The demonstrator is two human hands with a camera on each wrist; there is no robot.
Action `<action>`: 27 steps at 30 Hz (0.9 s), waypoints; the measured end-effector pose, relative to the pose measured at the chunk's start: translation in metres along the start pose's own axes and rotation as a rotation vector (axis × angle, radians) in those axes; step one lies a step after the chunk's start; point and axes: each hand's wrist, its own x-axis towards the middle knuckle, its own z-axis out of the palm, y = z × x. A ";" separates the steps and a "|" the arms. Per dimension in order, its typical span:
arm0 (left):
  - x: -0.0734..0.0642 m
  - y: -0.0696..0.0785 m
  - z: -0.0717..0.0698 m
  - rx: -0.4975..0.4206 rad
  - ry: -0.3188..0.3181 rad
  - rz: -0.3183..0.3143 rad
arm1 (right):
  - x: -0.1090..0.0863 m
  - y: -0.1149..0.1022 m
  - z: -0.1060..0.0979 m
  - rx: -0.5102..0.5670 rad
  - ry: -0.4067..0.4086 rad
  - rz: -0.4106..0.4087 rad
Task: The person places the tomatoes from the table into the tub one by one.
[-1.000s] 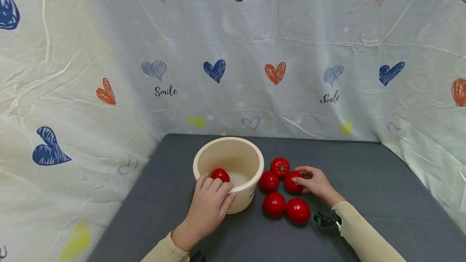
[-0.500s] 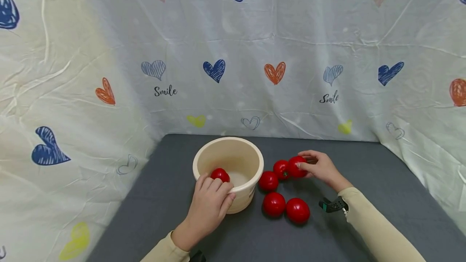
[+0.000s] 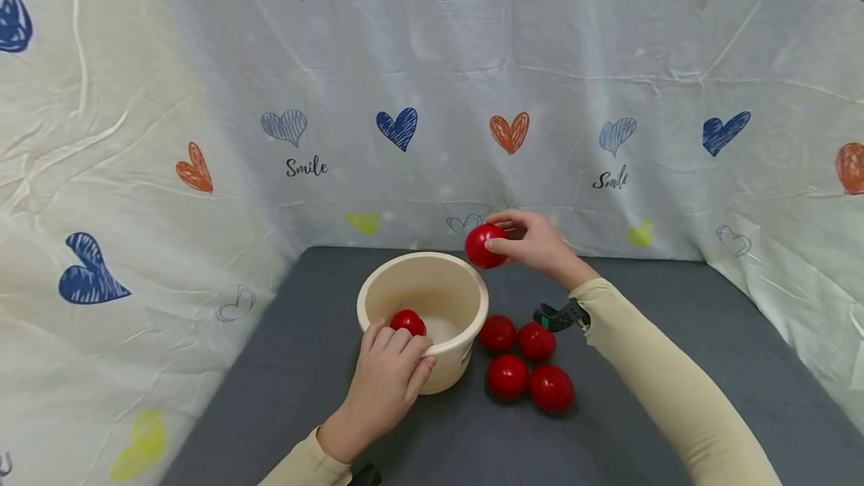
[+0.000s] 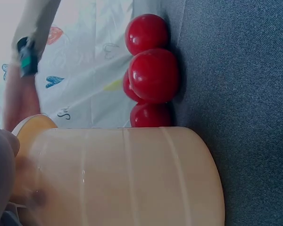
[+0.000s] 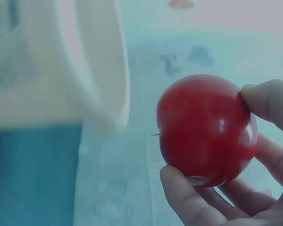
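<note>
The right grip (image 3: 536, 246) is drawn in to the width of one glossy tomato (image 3: 483, 247), thumb on one side and fingers beneath, which it holds above the worktop (image 3: 607, 433). A thin dark stalk (image 5: 155, 135) points away from the palm. The fruit's skin looks smooth and firm, probably light but apt to slip; whether it is real or artificial cannot be told. A hold spread around its widest part, with modest pressure, should suit it better than a pinch near the stalk. Just left of this grip stands the cream bucket (image 3: 445, 377), its wall apparently stiff; the left grip (image 3: 386, 381) is hooked over the near rim, a sound place to steady it. Beyond those fingers, one tomato (image 3: 408, 321) lies inside; below the right grip, nearer the body, four loose tomatoes (image 3: 508, 377) rest close together beside the bucket.
</note>
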 end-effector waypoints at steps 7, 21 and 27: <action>0.001 0.000 0.000 -0.010 -0.016 -0.005 | 0.024 -0.025 0.053 -0.112 -0.111 -0.067; 0.001 0.003 -0.007 0.010 -0.076 -0.034 | 0.025 -0.019 0.095 -0.227 -0.260 -0.042; 0.001 0.002 -0.006 0.013 -0.067 -0.026 | 0.024 -0.010 0.100 -0.282 -0.277 -0.054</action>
